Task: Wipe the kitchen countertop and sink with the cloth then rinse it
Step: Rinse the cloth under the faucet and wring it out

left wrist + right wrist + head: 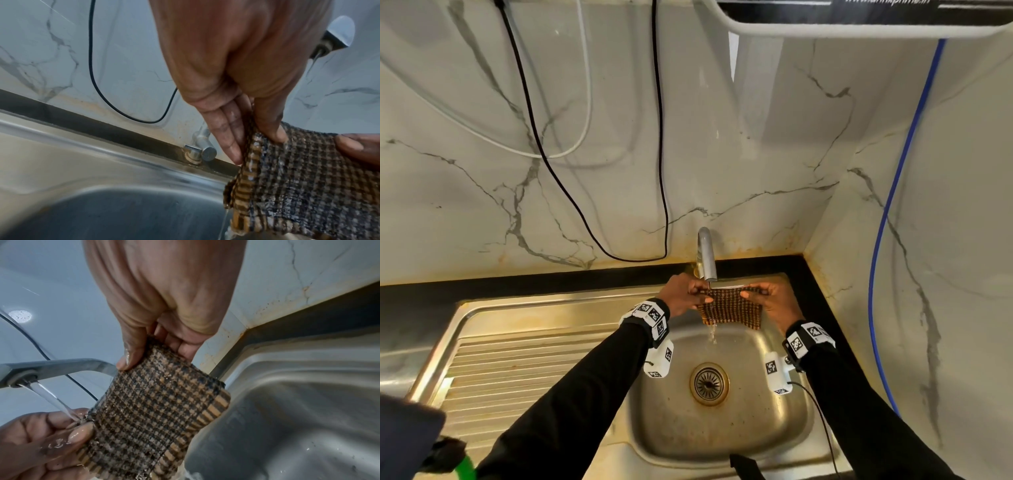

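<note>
A brown and black checked cloth (729,308) hangs spread over the steel sink basin (767,421), right under the tap spout (707,257). My left hand (685,296) pinches its upper left corner and my right hand (774,301) pinches its upper right corner. Water runs from the tap (51,368) onto the cloth (156,415) near the left thumb and drips off its lower edge toward the drain (709,383). In the left wrist view the thumb presses the cloth (308,186) against the fingers (228,133).
A ribbed steel drainboard (517,370) lies left of the basin. Black countertop (551,277) borders the sink at the back and right, against marble walls. A black cable (661,171) and a white cable (585,102) hang on the back wall; a blue hose (887,222) runs down the right wall.
</note>
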A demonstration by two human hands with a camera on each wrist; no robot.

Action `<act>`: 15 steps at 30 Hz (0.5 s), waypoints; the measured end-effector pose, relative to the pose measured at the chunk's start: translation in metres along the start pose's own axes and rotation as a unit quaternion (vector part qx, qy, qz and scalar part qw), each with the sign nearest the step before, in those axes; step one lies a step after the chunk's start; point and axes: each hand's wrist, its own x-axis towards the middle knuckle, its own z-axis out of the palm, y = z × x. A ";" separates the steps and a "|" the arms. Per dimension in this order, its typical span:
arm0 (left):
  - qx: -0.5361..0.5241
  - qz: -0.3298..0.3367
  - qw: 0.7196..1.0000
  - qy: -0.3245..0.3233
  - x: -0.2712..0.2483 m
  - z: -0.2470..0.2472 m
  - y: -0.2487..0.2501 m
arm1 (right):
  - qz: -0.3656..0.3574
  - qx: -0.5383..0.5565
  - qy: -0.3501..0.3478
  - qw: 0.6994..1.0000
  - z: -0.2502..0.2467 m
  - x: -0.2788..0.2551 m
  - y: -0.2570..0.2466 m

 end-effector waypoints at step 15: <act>-0.049 -0.002 0.998 0.050 -0.047 -0.063 -0.054 | -0.049 -0.133 -0.137 0.980 0.059 0.022 -0.013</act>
